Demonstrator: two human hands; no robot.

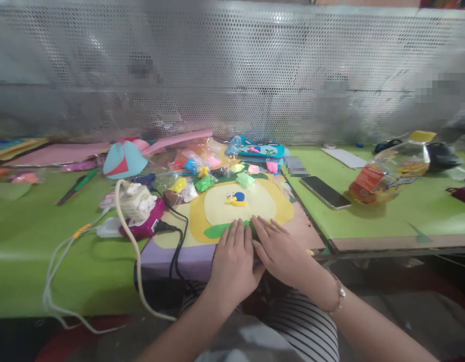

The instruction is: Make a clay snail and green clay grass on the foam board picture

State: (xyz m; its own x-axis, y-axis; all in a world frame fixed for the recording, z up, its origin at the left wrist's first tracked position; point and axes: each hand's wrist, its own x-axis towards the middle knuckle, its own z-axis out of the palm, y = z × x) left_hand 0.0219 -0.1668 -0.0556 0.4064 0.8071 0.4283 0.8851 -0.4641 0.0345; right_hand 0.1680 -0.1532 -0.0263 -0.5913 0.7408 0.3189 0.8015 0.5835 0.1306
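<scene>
Hands, left hand [232, 256] and right hand [281, 251] (both flat, fingers spread), press green felt strip [221, 230].

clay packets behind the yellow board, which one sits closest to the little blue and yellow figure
The light green packet, just behind and right of the figure. The darker green packet and yellow packet lie farther left.

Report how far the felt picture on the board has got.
Done: a cream felt oval lies on a yellow felt shape, with a small blue and yellow clay figure on it. In hand: the left hand and right hand press flat on a green felt strip. Left: coloured clay packets lie behind the picture, apparently unused.
</scene>
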